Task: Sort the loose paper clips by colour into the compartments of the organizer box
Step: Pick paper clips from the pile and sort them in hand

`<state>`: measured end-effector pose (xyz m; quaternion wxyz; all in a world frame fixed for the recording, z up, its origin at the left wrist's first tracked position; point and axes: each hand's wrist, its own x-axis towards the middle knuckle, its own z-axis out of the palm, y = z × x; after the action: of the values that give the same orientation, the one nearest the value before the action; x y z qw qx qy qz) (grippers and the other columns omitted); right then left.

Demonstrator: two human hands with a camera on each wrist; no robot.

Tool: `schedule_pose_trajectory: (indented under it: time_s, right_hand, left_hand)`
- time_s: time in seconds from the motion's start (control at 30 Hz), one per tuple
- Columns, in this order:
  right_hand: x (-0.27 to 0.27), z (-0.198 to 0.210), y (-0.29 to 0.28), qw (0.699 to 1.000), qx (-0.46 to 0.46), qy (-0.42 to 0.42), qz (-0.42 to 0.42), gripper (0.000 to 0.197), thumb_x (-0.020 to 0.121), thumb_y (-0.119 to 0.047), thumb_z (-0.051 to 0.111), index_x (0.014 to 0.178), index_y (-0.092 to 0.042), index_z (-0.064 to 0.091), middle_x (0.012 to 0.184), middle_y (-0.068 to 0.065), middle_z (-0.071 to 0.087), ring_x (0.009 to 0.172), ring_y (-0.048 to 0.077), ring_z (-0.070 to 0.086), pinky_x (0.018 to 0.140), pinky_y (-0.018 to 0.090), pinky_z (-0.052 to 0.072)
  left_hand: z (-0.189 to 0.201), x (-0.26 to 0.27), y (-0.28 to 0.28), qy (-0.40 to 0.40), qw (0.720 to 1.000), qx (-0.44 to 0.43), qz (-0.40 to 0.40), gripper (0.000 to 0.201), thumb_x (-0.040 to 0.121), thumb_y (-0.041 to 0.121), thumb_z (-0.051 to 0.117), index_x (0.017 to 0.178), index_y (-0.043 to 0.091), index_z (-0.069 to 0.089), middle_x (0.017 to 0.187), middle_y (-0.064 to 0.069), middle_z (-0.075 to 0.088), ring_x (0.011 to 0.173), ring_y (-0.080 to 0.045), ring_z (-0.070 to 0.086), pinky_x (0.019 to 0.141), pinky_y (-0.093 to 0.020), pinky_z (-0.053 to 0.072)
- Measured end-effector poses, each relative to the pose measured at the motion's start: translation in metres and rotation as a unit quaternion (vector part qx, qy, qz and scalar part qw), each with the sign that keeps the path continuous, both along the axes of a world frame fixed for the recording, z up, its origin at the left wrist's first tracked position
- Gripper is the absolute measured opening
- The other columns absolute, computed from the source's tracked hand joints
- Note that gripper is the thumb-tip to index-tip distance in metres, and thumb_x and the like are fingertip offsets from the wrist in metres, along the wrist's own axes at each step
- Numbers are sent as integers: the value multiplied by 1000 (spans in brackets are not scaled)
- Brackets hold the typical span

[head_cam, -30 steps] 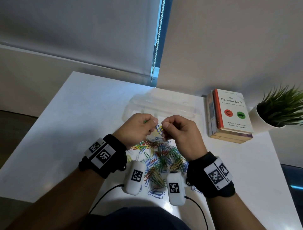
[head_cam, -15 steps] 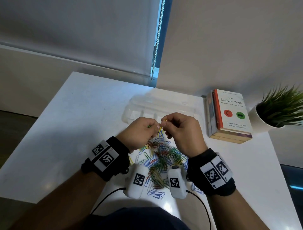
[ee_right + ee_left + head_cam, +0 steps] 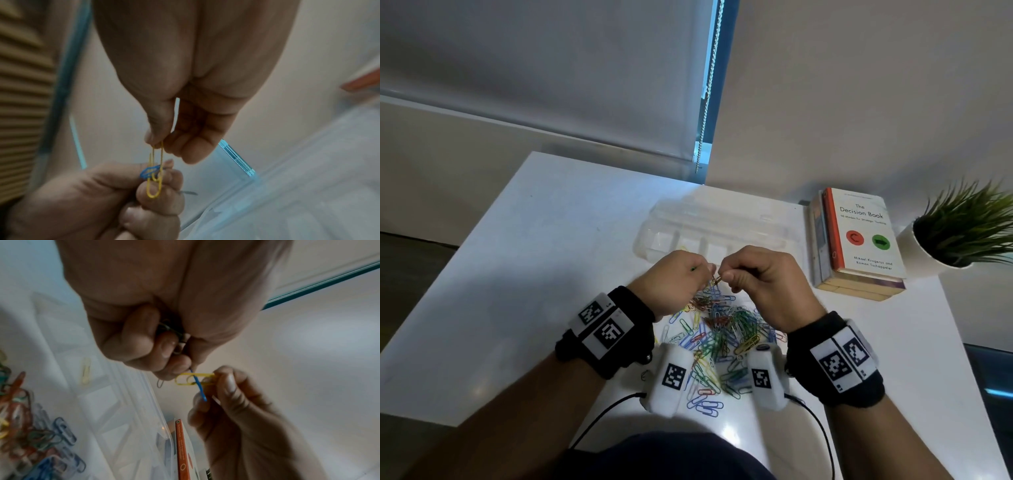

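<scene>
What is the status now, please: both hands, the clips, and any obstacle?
Left hand pinches blue clip; right hand pinches yellow clip. The two clips are hooked together above the pile. Organizer box open, nothing blocking it.

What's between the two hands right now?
A yellow clip hooked through a blue clip, bridging left hand and right hand; clearest in the left wrist view.

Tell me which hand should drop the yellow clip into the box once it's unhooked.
Right hand, probably. It alone pinches the yellow clip, while the left hand holds the blue clip and other clips. The organizer box lies just beyond both.
</scene>
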<state>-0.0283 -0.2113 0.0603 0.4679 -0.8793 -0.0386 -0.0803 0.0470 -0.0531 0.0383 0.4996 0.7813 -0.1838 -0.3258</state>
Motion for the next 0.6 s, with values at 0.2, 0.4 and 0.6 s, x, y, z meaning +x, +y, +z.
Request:
schedule_pose_trajectory:
  time_s: [0.2, 0.4, 0.6]
  right_hand:
    - [-8, -3, 0, 997, 37, 58, 24, 7, 85, -6, 66, 80, -9, 69, 72, -10, 61, 63, 5, 56, 64, 29, 51]
    - [-14, -2, -2, 988, 124, 87, -16, 13, 89, -4, 62, 80, -13, 64, 66, 3, 63, 62, 20, 60, 65, 38, 52]
    - [-2, -26, -30, 965, 140, 94, -202, 18, 85, 1, 62, 82, -17, 61, 66, 6, 60, 58, 20, 58, 61, 39, 53]
  left_hand:
    - [1, 9, 4, -10, 1000, -3, 12, 38, 100, 26, 47, 64, 14, 46, 67, -11, 38, 57, -19, 29, 56, -33, 24]
    - [2, 13, 5, 31, 994, -70, 74, 25, 102, 18, 41, 80, 8, 46, 67, -6, 33, 49, -11, 20, 41, -20, 17]
    - [-3, 14, 9, 27, 983, -123, 137, 29, 100, 11, 44, 72, 8, 51, 66, -6, 43, 41, -5, 27, 39, -15, 21]
